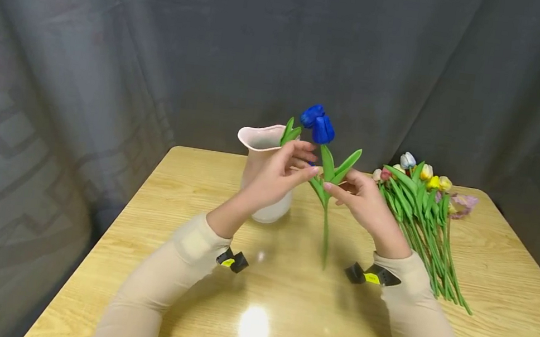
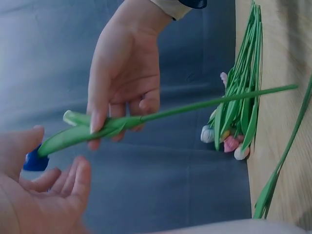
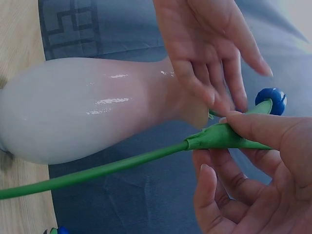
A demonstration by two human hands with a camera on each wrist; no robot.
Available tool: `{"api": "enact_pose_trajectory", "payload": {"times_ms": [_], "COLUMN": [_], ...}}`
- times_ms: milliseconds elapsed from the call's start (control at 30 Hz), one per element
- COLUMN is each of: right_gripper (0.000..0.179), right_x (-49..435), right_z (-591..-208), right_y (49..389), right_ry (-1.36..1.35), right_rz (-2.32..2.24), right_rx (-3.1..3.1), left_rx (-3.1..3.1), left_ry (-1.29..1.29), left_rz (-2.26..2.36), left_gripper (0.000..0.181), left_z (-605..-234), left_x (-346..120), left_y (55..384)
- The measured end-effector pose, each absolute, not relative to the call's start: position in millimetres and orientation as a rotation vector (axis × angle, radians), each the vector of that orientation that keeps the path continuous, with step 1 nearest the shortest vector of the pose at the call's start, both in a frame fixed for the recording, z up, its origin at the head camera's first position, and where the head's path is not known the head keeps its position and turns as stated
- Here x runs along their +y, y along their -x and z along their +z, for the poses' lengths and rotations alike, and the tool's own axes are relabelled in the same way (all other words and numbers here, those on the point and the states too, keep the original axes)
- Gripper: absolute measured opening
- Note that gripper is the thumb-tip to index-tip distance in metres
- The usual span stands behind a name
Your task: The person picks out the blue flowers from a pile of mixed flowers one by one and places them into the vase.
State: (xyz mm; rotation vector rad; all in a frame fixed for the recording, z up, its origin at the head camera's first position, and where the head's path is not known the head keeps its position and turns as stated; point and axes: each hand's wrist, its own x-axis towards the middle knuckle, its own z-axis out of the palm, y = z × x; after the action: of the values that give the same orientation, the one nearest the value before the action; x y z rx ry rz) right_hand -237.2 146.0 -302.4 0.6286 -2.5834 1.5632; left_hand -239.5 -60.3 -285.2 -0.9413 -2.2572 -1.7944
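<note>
My right hand (image 1: 362,199) pinches a blue tulip (image 1: 323,130) between thumb and fingers where its green leaves (image 3: 219,136) meet the stem. The stem (image 2: 195,108) hangs down over the table. Beside the bloom is my left hand (image 1: 277,172), its fingers loosely extended and gripping nothing; in the right wrist view this hand (image 3: 209,53) overlaps the vase mouth. Behind it stands a white and pink vase (image 3: 97,107) with a wavy rim, green leaves (image 1: 290,133) showing at its mouth. A second blue bloom (image 1: 310,115) appears just behind the held one.
At the right of the wooden table (image 1: 194,294) lies a bunch of tulips (image 1: 417,209) in white, yellow and pink, stems toward the front. Another green stem (image 2: 282,161) shows at the edge of the left wrist view. A grey curtain (image 1: 364,62) hangs behind.
</note>
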Motion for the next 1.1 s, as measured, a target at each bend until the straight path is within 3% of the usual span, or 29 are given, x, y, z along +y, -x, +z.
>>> {"api": "enact_pose_trajectory", "payload": {"times_ms": [500,667,933,1100], "right_gripper": [0.030,0.041,0.025,0.027], "right_x": [141.4,142.8,163.5,182.4], "right_z": [-307.6,-304.5,-293.9,-286.9], "right_y": [239.1,237.5,239.3,247.6], "right_ry": [-0.657,-0.725,-0.903,-0.758], "right_rz": [1.547,1.544,1.406,1.185], "right_rx": [-2.608,-2.620,-2.706,-2.749], "left_rx": [-2.311,-2.282,-2.190,-2.214], "left_ry": [0.886,0.890,0.918,0.848], "left_rz": [-1.704,-1.712,-1.764,-1.754], "left_gripper": [0.022,0.019,0.017,0.017], "left_z": [-291.9,-292.3,-286.2,-282.5], "left_x": [-43.0,-45.2,-55.0,-61.5], "left_y": [249.1,248.8,246.2,244.5]}}
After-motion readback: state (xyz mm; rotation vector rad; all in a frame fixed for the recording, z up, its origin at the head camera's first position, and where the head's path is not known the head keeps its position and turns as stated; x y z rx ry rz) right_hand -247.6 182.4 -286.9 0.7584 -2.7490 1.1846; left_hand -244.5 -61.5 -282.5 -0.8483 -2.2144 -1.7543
